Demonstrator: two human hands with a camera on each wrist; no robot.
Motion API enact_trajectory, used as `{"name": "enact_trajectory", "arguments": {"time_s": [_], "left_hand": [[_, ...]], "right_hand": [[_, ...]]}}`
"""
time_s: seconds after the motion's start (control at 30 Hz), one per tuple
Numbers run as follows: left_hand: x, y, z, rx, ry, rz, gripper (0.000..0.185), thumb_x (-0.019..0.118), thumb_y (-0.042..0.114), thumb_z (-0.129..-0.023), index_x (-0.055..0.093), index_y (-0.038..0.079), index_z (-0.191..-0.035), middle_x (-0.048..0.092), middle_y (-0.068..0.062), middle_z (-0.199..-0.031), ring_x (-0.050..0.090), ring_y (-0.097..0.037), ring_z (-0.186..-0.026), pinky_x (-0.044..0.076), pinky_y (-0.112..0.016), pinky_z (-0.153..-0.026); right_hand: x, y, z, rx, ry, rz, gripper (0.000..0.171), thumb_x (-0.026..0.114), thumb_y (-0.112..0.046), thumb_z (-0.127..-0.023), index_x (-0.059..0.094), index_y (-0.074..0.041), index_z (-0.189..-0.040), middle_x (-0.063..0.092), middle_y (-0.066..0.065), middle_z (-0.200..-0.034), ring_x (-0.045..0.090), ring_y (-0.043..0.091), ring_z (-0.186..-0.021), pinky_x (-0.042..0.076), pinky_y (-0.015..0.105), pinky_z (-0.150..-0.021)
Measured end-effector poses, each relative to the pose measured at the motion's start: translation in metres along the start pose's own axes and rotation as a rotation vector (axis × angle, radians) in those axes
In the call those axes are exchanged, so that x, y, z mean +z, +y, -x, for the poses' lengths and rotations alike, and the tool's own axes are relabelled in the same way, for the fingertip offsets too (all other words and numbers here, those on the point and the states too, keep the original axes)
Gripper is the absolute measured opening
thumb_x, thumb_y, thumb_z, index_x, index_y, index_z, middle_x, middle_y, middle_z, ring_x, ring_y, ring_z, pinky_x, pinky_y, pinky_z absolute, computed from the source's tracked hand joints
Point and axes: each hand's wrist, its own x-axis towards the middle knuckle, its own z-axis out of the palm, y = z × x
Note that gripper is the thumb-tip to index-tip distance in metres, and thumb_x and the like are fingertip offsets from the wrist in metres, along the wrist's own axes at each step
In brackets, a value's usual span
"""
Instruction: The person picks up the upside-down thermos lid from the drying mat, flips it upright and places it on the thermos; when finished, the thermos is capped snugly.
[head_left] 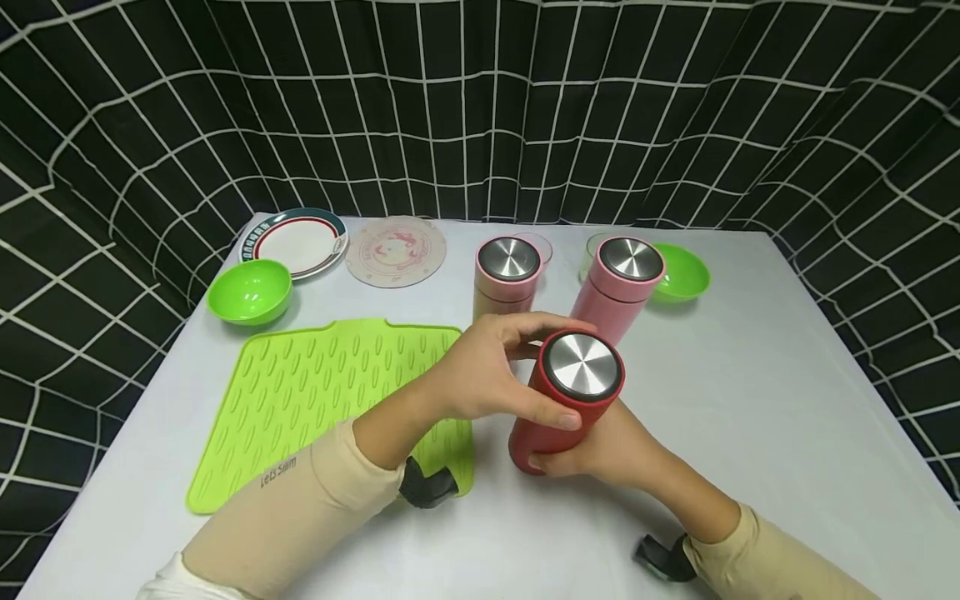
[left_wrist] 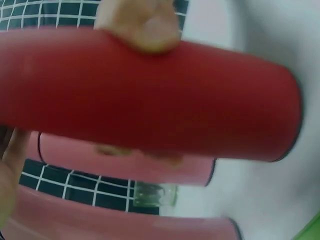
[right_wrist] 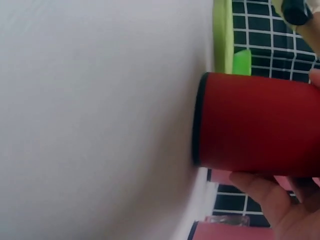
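A red thermos flask (head_left: 543, 429) with a shiny steel-topped lid (head_left: 582, 367) stands between both hands, leaning a little in the head view. My left hand (head_left: 480, 367) grips it near the top, thumb on the near side and fingers behind. Lower down, my right hand (head_left: 618, 450) holds the body from the right, its thumb near the base. In the right wrist view the flask's dark-edged base (right_wrist: 199, 120) is close over the white table (right_wrist: 100, 120). Just behind stand a pink thermos (head_left: 615, 304) and a pink-and-yellowish thermos (head_left: 504, 292).
A green drying mat (head_left: 300, 400) lies left, partly under my left forearm. Behind it are a green bowl (head_left: 250, 292), a rimmed plate (head_left: 300, 242) and a round patterned mat (head_left: 397, 250). Another green bowl (head_left: 682, 273) sits back right. Clear glasses (head_left: 588, 254) show behind the flasks.
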Motion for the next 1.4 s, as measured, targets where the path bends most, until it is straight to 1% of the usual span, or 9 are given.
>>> {"name": "enact_trajectory", "arguments": {"time_s": [0.13,0.27,0.37,0.57,0.67,0.83,0.97,1.1,1.4], "left_hand": [[-0.001,0.000,-0.002,-0.021,-0.068,-0.012,0.071,0.086,0.008,-0.072,0.052,0.009,-0.135,0.064,0.005,-0.116,0.059,-0.012,-0.111,0.045,-0.032,-0.099],[0.013,0.010,0.005,0.019,0.115,-0.218,0.069,0.089,0.025,-0.070,0.055,0.013,-0.129,0.061,0.009,-0.117,0.058,-0.004,-0.106,0.048,-0.027,-0.093],[0.017,0.012,0.007,0.034,0.211,-0.252,0.067,0.092,0.026,-0.065,0.061,0.014,-0.123,0.062,0.012,-0.113,0.059,-0.003,-0.102,0.049,-0.025,-0.089],[0.003,-0.002,-0.002,0.004,0.021,-0.034,0.070,0.090,0.011,-0.067,0.060,0.011,-0.130,0.068,0.008,-0.109,0.061,-0.011,-0.106,0.048,-0.031,-0.095],[0.004,-0.001,-0.002,-0.031,-0.009,-0.022,0.070,0.089,0.011,-0.070,0.058,0.014,-0.132,0.067,0.008,-0.111,0.061,-0.011,-0.108,0.047,-0.031,-0.096],[0.018,0.008,0.009,-0.024,0.168,-0.219,0.068,0.091,0.030,-0.068,0.056,0.019,-0.126,0.061,0.013,-0.113,0.059,-0.005,-0.104,0.048,-0.027,-0.091],[0.021,0.006,0.011,0.063,0.250,-0.221,0.065,0.093,0.025,-0.065,0.061,0.015,-0.121,0.064,0.012,-0.110,0.061,-0.006,-0.100,0.051,-0.027,-0.088],[0.013,0.001,0.007,0.113,0.201,-0.116,0.064,0.093,0.014,-0.063,0.065,0.011,-0.120,0.068,0.009,-0.108,0.064,-0.010,-0.099,0.051,-0.030,-0.089],[-0.002,-0.008,-0.002,0.124,-0.005,-0.036,0.067,0.091,0.006,-0.064,0.063,0.004,-0.124,0.069,0.005,-0.109,0.062,-0.013,-0.105,0.048,-0.033,-0.095]], "right_hand": [[-0.001,0.002,-0.001,-0.003,-0.006,0.011,0.061,0.092,-0.015,-0.065,0.057,-0.021,-0.114,0.063,-0.005,-0.105,0.061,0.017,-0.095,0.050,0.032,-0.085],[0.001,0.003,-0.001,-0.001,0.002,0.010,0.061,0.092,-0.016,-0.066,0.056,-0.019,-0.115,0.063,-0.004,-0.106,0.061,0.017,-0.096,0.050,0.033,-0.086],[0.002,0.003,-0.002,0.001,0.001,0.024,0.061,0.092,-0.017,-0.066,0.056,-0.019,-0.115,0.063,-0.005,-0.107,0.061,0.017,-0.096,0.050,0.033,-0.086],[-0.002,0.004,-0.002,0.020,-0.024,0.017,0.062,0.092,-0.014,-0.063,0.056,-0.020,-0.114,0.063,-0.004,-0.105,0.062,0.017,-0.093,0.052,0.032,-0.083],[-0.002,0.005,0.000,0.028,-0.019,0.005,0.063,0.092,-0.013,-0.063,0.056,-0.019,-0.115,0.063,-0.003,-0.106,0.062,0.018,-0.094,0.052,0.032,-0.083],[0.001,0.004,0.003,0.033,0.010,0.021,0.066,0.094,-0.018,-0.063,0.055,-0.018,-0.116,0.063,-0.004,-0.108,0.061,0.017,-0.097,0.051,0.032,-0.086],[0.001,0.002,0.001,0.020,0.017,0.048,0.065,0.094,-0.022,-0.063,0.056,-0.020,-0.115,0.063,-0.005,-0.107,0.061,0.015,-0.096,0.050,0.032,-0.086],[-0.002,0.000,-0.002,-0.002,-0.009,0.034,0.062,0.093,-0.017,-0.063,0.057,-0.022,-0.113,0.063,-0.005,-0.105,0.062,0.017,-0.093,0.051,0.032,-0.084],[-0.005,-0.001,-0.001,0.034,-0.058,0.057,0.064,0.093,-0.024,-0.064,0.057,-0.019,-0.116,0.063,-0.005,-0.108,0.061,0.016,-0.097,0.050,0.032,-0.086]]}}
